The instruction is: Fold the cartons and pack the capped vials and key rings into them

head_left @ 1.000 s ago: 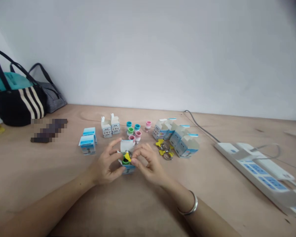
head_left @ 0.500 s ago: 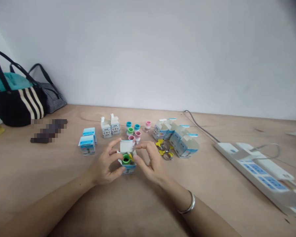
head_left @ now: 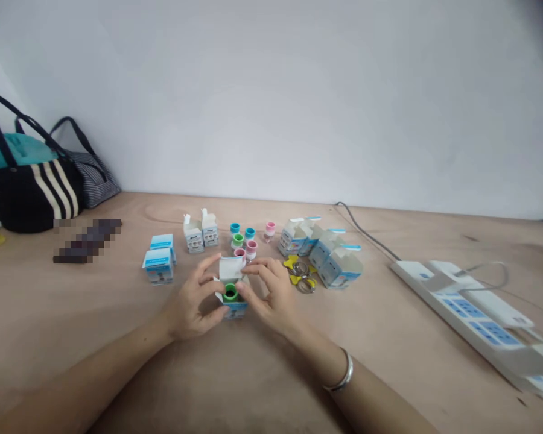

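A small blue-and-white cardboard box [head_left: 235, 311] stands in front of me with its lid flap [head_left: 230, 268] raised. Inside it sits a small cup-like piece with a green rim [head_left: 230, 293] and a dark middle. My left hand [head_left: 198, 301] grips the box's left side, thumb low in front and fingers at the upper edge. From the right, my right hand [head_left: 271, 295] has its thumb over the opening beside the green rim and its fingertips by the lid flap and right edge. The yellow piece seen in the box earlier is covered by this thumb.
Behind the box stand several small pots with blue, green and pink rims [head_left: 250, 232]. Open boxes [head_left: 341, 265] and yellow pieces with metal rings [head_left: 302, 274] lie right. More boxes [head_left: 158, 265] stand left. A power strip [head_left: 461, 313] and bags [head_left: 36, 187] flank the table.
My right thumb and fingers have moved left and inward over the box opening, covering the yellow piece. My left hand keeps its grip on the box.
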Demonstrator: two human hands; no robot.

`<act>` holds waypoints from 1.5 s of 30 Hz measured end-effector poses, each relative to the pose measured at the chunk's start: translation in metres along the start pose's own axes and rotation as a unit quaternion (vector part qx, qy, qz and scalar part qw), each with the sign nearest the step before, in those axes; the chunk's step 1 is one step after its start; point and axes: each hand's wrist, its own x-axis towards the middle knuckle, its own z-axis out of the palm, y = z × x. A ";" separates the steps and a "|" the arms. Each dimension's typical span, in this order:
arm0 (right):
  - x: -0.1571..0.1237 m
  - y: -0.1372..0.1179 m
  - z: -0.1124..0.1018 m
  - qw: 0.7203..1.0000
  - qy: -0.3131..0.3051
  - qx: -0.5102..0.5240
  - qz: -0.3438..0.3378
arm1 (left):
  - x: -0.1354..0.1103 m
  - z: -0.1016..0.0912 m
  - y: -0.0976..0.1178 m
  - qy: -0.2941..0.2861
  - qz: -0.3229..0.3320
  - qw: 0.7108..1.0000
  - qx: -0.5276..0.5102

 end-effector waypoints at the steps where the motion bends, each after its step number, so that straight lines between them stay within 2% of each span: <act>1: 0.001 0.000 -0.001 1.000 -0.010 0.010 -0.006 | 0.000 0.000 0.000 0.001 0.001 1.000 0.000; 5: 0.003 0.002 0.000 0.999 -0.039 -0.011 -0.024 | 0.000 0.001 0.001 0.002 0.000 1.000 0.001; 10: 0.005 0.002 0.004 0.999 -0.032 -0.039 -0.001 | 0.001 -0.001 0.000 -0.003 0.006 1.000 0.010; 14: 0.005 0.002 0.003 0.998 -0.001 0.029 0.047 | 0.000 0.000 0.000 0.014 0.011 1.000 0.017; 17: 0.005 0.007 0.000 0.988 0.021 0.102 0.116 | -0.004 0.006 -0.002 0.054 -0.007 0.998 -0.021; 20: 0.003 0.014 0.000 0.970 -0.030 0.164 0.177 | -0.007 0.010 -0.005 0.071 -0.022 0.995 -0.065; 23: 0.000 0.017 0.005 0.950 -0.107 0.225 0.188 | -0.008 0.008 -0.004 0.046 -0.020 0.998 -0.041; 26: -0.003 0.016 0.007 0.946 -0.113 0.257 0.158 | -0.005 0.005 -0.001 0.022 0.006 0.999 -0.027; 29: -0.003 0.012 0.004 0.958 -0.086 0.258 0.086 | -0.004 0.005 0.000 0.023 0.034 0.998 -0.041; 31: -0.002 0.009 0.000 0.964 -0.077 0.252 0.040 | -0.005 0.007 -0.001 0.035 0.030 0.998 -0.040; 37: -0.005 0.006 -0.001 0.982 -0.051 0.183 -0.019 | -0.013 0.015 -0.008 0.070 -0.026 0.993 -0.087; 45: -0.008 0.008 0.002 0.990 -0.017 0.070 -0.123 | -0.012 0.011 -0.009 0.056 -0.006 0.997 -0.054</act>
